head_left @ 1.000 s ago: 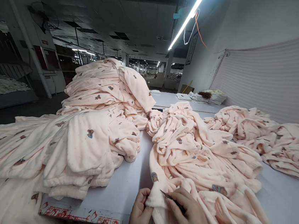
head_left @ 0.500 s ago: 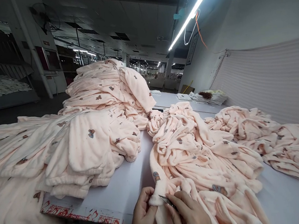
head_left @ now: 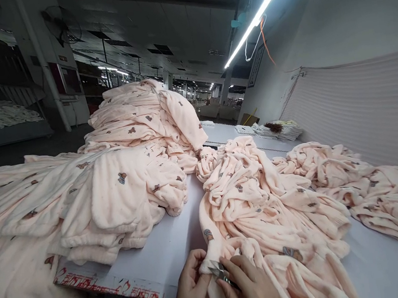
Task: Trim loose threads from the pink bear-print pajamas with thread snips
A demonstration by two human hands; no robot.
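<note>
Left hand pinches edge of pale pink plush garment between thumb and fingers, near front edge of white table. Right hand grips small metal snips, blades at pinched edge; whether cloth lies between blades, cannot tell. Garment runs up into crumpled heap just beyond hands. Taller stack of matching printed cloth stands to left, another rumpled heap to right.

On table: garment pile, left, overhanging the edge; middle heap, right of it; outer heap, farther right; stacks, far end, behind both heaps. Near side: left hand, right hand with snips, sleeve between.
</note>
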